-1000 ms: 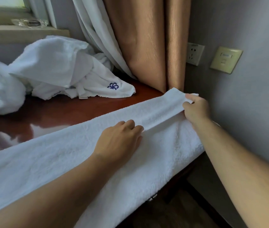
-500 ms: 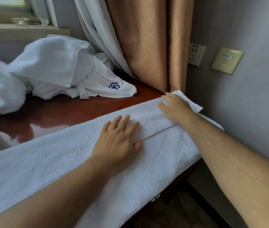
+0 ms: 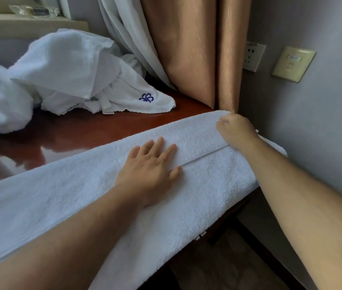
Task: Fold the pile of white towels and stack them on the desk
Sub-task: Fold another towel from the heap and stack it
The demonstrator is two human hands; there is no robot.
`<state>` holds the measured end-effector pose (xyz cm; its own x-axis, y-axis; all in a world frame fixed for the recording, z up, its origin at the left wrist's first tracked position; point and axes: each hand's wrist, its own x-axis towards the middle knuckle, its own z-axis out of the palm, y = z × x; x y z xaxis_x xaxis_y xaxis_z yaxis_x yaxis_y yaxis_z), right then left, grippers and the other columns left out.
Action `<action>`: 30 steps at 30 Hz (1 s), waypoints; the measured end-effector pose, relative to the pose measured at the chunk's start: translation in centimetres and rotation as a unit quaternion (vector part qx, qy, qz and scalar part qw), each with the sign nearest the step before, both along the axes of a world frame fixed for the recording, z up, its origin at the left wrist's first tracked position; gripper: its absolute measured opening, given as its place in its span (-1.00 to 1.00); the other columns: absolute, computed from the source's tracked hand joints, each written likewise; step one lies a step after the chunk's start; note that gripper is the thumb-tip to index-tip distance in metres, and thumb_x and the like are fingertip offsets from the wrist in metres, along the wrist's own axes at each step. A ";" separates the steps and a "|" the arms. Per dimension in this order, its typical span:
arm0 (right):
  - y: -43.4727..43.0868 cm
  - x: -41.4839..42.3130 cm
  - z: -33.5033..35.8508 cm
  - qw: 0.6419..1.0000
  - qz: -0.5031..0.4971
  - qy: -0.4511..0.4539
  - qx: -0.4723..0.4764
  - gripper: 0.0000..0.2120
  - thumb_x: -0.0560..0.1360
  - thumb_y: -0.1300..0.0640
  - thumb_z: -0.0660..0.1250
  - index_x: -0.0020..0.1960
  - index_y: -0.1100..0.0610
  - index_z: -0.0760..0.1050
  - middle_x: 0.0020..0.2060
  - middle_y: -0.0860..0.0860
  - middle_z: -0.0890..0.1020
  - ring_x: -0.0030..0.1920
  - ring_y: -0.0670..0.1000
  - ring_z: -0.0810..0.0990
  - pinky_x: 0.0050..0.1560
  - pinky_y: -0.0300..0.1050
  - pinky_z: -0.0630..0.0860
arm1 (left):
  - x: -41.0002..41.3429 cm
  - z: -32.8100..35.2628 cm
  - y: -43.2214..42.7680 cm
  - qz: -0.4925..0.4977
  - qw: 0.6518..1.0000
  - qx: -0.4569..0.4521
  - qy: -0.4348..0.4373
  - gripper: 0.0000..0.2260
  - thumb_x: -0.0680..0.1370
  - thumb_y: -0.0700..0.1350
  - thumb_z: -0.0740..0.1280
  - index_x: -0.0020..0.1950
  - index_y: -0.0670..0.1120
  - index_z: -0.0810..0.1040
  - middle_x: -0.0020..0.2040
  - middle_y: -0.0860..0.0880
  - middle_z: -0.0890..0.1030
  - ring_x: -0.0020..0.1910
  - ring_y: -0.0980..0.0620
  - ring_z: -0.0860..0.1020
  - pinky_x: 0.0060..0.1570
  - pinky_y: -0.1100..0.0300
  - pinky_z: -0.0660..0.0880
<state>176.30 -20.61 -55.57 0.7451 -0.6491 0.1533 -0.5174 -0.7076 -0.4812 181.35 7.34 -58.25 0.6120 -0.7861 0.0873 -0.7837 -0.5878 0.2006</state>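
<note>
A long white towel [image 3: 65, 201] lies along the front edge of the dark red desk [image 3: 94, 130], folded lengthwise, its near side hanging over the edge. My left hand [image 3: 151, 166] presses flat on the towel's folded layer, fingers spread. My right hand [image 3: 236, 130] sits at the towel's far right end by the wall, fingers curled round the folded edge there. A pile of crumpled white towels [image 3: 67, 74] lies at the back left of the desk; one has a blue flower emblem [image 3: 146, 98].
Tan and white curtains [image 3: 186, 49] hang behind the desk's right corner. A grey wall at right carries a socket [image 3: 253, 56] and a switch plate [image 3: 293, 63]. A glass tray [image 3: 34, 11] rests on the window sill at top left.
My right hand laid the lifted towel end down, then slid to the far right end and gripped the fold. My left hand opened from curled to flat on the towel.
</note>
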 end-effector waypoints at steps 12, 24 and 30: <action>0.6 -13.0 -4.5 0.833 -0.294 -0.265 0.386 -0.55 0.48 -0.12 0.35 0.30 0.04 0.48 0.27 0.02 0.59 0.13 0.05 0.58 0.05 0.00 0.49 | -8.3 1.6 -1.3 -0.138 0.990 -0.017 -0.012 -0.35 0.42 0.44 0.22 0.45 0.22 0.29 0.34 0.11 0.31 0.30 0.03 0.30 0.25 0.00 0.31; 0.6 -11.2 -0.7 0.843 -0.179 -0.411 0.299 -0.86 0.41 0.10 0.43 -0.04 -0.05 0.65 -0.14 -0.06 0.68 -0.15 -0.10 0.64 -0.20 -0.18 0.53 | -6.2 5.7 -1.2 -0.148 0.982 0.057 0.098 -0.71 0.59 0.05 0.33 0.31 0.09 0.48 0.20 0.12 0.45 0.18 0.04 0.47 0.05 0.18 0.41; -1.1 -8.9 2.1 0.891 -0.076 -0.321 0.312 -0.63 0.41 0.20 0.19 0.13 -0.05 0.60 -0.05 -0.01 0.74 -0.11 0.02 0.73 -0.27 -0.15 0.53 | -3.5 6.0 -1.3 -0.026 0.982 0.026 0.186 -0.92 0.68 -0.15 0.15 0.00 -0.02 0.38 -0.12 0.04 0.47 -0.19 0.09 0.44 -0.29 0.22 0.30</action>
